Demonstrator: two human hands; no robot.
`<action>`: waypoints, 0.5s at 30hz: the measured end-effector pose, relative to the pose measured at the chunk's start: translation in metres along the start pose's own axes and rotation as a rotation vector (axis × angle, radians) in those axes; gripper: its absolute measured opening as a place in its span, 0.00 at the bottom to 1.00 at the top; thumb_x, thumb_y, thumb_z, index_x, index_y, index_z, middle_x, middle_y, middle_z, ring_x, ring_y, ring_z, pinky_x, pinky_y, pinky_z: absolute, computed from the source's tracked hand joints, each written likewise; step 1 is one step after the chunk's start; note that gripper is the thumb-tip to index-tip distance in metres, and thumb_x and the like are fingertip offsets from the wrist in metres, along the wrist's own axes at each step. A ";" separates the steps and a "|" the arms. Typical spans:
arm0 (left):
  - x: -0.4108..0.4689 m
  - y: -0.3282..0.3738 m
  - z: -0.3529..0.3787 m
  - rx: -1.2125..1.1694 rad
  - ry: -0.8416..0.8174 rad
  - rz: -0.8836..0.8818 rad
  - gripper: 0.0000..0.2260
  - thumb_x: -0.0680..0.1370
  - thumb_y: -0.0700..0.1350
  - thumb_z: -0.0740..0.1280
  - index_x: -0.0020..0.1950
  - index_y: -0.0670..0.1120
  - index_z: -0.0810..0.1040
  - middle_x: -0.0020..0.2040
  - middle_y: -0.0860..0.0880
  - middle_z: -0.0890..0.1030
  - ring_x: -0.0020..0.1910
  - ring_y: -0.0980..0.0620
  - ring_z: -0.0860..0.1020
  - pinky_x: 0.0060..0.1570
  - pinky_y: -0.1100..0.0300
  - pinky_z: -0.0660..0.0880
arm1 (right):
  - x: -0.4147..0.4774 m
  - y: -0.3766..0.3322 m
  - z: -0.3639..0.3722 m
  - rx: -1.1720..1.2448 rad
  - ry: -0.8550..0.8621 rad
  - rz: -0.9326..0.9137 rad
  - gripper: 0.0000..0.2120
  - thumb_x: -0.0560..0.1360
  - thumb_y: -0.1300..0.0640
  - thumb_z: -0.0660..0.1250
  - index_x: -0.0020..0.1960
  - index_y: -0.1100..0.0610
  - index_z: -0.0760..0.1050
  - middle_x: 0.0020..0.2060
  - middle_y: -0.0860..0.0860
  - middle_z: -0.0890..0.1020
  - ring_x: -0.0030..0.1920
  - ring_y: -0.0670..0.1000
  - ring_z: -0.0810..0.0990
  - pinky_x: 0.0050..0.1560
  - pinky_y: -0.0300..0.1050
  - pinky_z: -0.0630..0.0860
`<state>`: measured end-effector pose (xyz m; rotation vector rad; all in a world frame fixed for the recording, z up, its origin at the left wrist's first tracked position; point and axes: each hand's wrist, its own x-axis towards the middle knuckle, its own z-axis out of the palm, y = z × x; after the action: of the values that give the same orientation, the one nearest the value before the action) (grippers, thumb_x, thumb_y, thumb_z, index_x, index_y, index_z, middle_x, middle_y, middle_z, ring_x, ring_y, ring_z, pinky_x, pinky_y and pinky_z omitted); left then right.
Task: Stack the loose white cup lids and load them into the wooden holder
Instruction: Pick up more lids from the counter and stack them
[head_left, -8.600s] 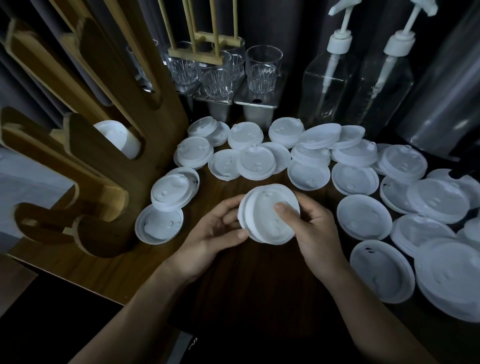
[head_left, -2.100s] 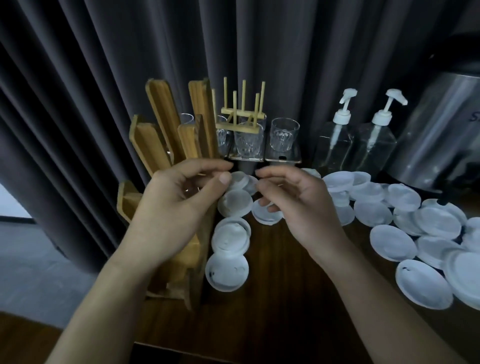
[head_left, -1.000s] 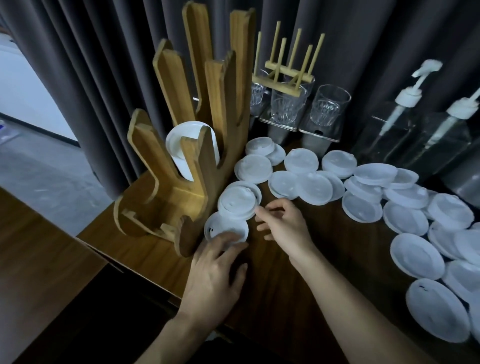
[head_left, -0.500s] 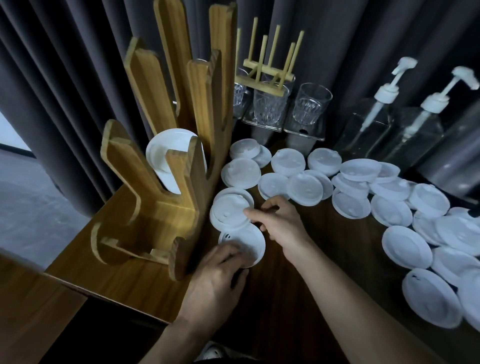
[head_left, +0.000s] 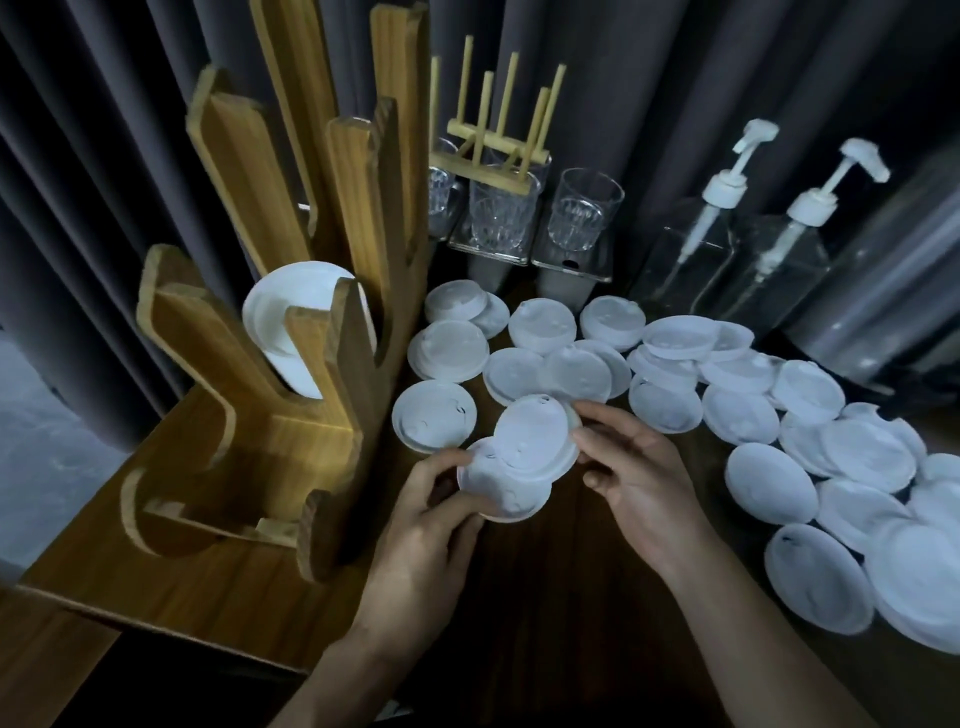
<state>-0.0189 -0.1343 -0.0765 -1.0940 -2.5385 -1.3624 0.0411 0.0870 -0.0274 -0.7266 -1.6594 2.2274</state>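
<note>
Your left hand (head_left: 431, 525) grips one lid (head_left: 501, 496) while your right hand (head_left: 634, 478) pinches a second lid (head_left: 530, 439) overlapping it, probably to nest them; the holder (head_left: 291, 447) stands at nine o'clock, loose lids (head_left: 737, 421) toward two.

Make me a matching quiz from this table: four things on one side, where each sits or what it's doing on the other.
1 holder
2 glasses
3 pump bottles
4 left hand

A pinches a lid
B back right
C left side, white stack inside
D back middle, by the peg rack

Pairs: 1-C, 2-D, 3-B, 4-A.
</note>
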 end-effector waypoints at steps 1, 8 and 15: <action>0.003 0.002 0.001 -0.026 -0.005 -0.026 0.14 0.77 0.36 0.75 0.54 0.54 0.83 0.73 0.58 0.70 0.76 0.62 0.66 0.72 0.70 0.67 | -0.001 -0.002 -0.005 0.023 -0.002 -0.018 0.21 0.68 0.57 0.76 0.61 0.55 0.85 0.44 0.52 0.84 0.41 0.45 0.80 0.38 0.38 0.74; 0.016 0.005 0.003 -0.190 0.028 -0.215 0.18 0.79 0.36 0.72 0.45 0.61 0.81 0.78 0.63 0.68 0.76 0.65 0.66 0.69 0.69 0.69 | -0.005 -0.002 -0.025 0.058 -0.032 -0.058 0.17 0.66 0.52 0.81 0.54 0.54 0.87 0.47 0.55 0.86 0.45 0.48 0.82 0.41 0.39 0.77; 0.031 0.009 0.003 -0.713 0.095 -0.407 0.20 0.80 0.28 0.66 0.42 0.51 0.86 0.68 0.56 0.81 0.68 0.54 0.79 0.51 0.56 0.84 | -0.005 0.001 -0.024 -0.002 -0.114 -0.069 0.17 0.62 0.47 0.83 0.48 0.51 0.87 0.44 0.51 0.85 0.46 0.47 0.82 0.43 0.39 0.79</action>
<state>-0.0359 -0.1116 -0.0607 -0.5279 -2.3228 -2.4711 0.0587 0.1039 -0.0325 -0.5433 -1.7114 2.2568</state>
